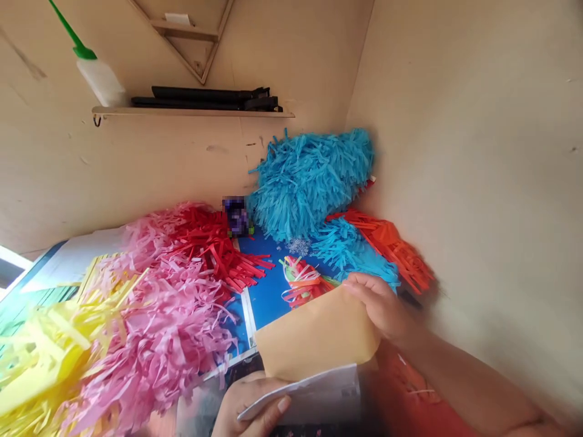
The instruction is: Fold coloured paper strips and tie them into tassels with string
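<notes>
My left hand [248, 400] is at the bottom middle, its thumb and fingers closed on the edge of a folded white paper [325, 397]. Just above that paper is a tan-yellow sheet of paper [314, 331], tilted up toward the right. My right hand [376, 303] grips the sheet's upper right corner, its fingertips over the top edge. Whether the sheet and the white paper are joined cannot be made out. Beyond the sheet, a small bunch of mixed coloured paper strips [300, 282] lies on the blue tabletop [266, 309].
Yellow fringe [50, 358], pink fringe [168, 340] and red fringe [209, 240] are heaped left. A large blue fringed piece [314, 182] leans in the corner, with orange fringe [394, 249] beside it. Above, a wall shelf [195, 112] carries a green-tipped bottle [100, 79] and black objects.
</notes>
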A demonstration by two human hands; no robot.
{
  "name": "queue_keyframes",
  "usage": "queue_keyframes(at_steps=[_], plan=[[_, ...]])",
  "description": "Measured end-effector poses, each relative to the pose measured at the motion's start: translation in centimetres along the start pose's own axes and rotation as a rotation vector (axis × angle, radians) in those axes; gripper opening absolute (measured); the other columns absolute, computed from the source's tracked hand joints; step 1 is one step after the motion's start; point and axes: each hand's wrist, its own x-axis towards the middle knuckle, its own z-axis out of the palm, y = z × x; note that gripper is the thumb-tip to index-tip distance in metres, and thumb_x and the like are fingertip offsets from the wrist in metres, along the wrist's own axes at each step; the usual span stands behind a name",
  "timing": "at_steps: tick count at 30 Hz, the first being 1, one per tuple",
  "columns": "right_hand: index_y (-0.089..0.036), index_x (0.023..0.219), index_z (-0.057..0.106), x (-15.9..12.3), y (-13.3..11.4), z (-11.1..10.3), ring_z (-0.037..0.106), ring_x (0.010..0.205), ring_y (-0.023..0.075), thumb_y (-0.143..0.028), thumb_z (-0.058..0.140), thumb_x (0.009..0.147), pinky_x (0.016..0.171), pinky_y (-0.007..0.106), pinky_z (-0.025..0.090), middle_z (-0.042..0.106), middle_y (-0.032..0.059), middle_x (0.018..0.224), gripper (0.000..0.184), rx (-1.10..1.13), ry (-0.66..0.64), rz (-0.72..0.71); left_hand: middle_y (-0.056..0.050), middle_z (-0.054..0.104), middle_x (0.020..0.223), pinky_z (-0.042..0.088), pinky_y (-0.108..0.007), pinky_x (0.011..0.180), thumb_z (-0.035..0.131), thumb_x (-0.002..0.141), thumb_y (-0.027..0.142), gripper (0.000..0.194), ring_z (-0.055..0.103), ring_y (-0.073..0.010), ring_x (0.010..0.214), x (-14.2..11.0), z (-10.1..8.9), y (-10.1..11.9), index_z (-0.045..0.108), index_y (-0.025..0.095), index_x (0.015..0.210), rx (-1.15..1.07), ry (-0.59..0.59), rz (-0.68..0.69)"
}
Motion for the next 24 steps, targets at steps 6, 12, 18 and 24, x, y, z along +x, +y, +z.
queue_keyframes(at_steps=[6, 12, 18, 24], plan=[[-0.022, 0.059, 0.032, -0.5, 1.4, -0.2, 0.03, 0.054, 0.0105, -0.054, 0.055, 0.088, 0.049, 0.024, 0.027, 0.029, -0.0051, 0.058, 0.049, -0.307, 0.145, -0.206, -0.009, 0.066, 0.133, 0.051, -0.039, 0.102, 0.065, 0.087, 0.041, 0.025, 0.063, -0.0326, 0.12, -1.2, -0.1, -0.8, 0.082, 0.027, 0.098, -0.003, -0.003, -0.076], [-0.022, 0.059, 0.033, -1.5, 1.8, 0.2, 0.032, 0.053, 0.0107, -0.049, 0.05, 0.093, 0.048, 0.024, 0.029, 0.03, -0.0047, 0.057, 0.047, -0.423, 0.15, -0.322, -0.011, 0.064, 0.135, 0.05, -0.04, 0.102, 0.065, 0.088, 0.039, 0.024, 0.057, -0.0338, 0.126, -1.4, 0.2, -1.1, 0.082, 0.025, 0.096, -0.019, 0.009, -0.14], [-0.021, 0.057, 0.035, -1.5, 2.9, -0.1, 0.038, 0.048, 0.011, -0.049, 0.049, 0.096, 0.046, 0.023, 0.033, 0.036, -0.0047, 0.052, 0.049, -0.5, 0.146, -0.316, -0.006, 0.079, 0.092, 0.056, -0.025, 0.075, 0.064, 0.09, 0.035, 0.021, 0.072, -0.0208, 0.084, -1.6, 0.5, -1.3, 0.082, 0.024, 0.089, 0.028, 0.076, -0.051], [-0.022, 0.109, 0.067, 0.1, -0.6, 0.6, 0.067, 0.097, 0.0211, -0.028, 0.058, 0.095, 0.09, 0.037, 0.046, 0.073, 0.0066, 0.108, 0.017, -0.972, 0.059, -0.868, -0.001, 0.073, 0.068, 0.049, -0.018, 0.06, 0.059, 0.093, 0.028, 0.024, 0.066, -0.0139, 0.064, -1.5, 1.1, -1.8, 0.076, 0.021, 0.078, 0.166, 0.128, 0.07]])
